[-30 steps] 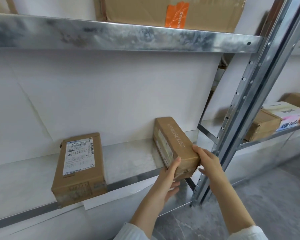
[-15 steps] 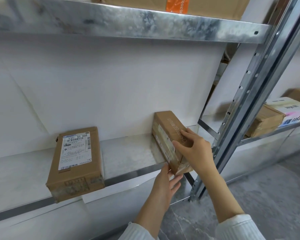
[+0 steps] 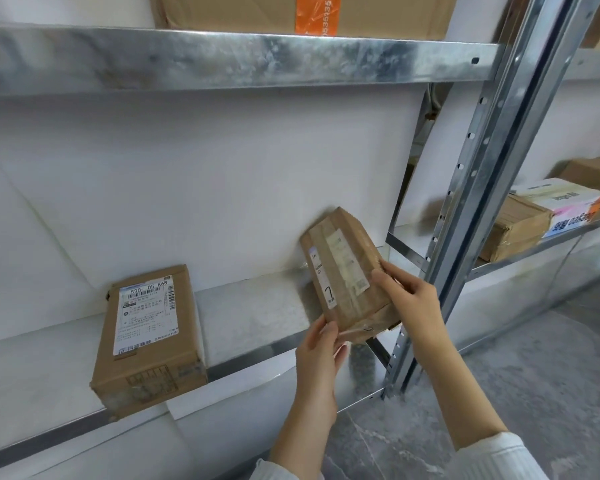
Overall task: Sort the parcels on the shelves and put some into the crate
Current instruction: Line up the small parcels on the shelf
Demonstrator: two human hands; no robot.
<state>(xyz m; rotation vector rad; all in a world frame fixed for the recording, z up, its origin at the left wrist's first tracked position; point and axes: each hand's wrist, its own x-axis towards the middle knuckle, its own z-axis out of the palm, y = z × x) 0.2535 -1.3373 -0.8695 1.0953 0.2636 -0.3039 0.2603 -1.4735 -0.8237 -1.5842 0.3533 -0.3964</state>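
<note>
- The left hand [image 3: 317, 355] grips the lower left corner of a small brown parcel [image 3: 343, 275], with the thumb on its labelled face and the fingers curled behind.
- The right hand [image 3: 413, 299] holds the same parcel by its right edge, fingers bent across the front beside the white labels.
- Between the two hands the parcel stands tilted, its top leaning away to the left and its taped, labelled face turned toward the camera.
- Its lower end sits at the front lip of the metal shelf [image 3: 257, 317]; whether it touches the shelf cannot be told.
- Well to the left of the grip, a second parcel [image 3: 149, 334] lies flat on the same shelf, label up, its near end overhanging the edge.
- Just right of the right hand rises the perforated steel upright [image 3: 482, 168].
- Beyond the upright, further right, a brown box [image 3: 513, 230] and a white printed box [image 3: 561, 202] rest on the neighbouring shelf.
- Above the grip, on the upper shelf [image 3: 222, 57], sits a large carton [image 3: 239, 8] with orange tape.
</note>
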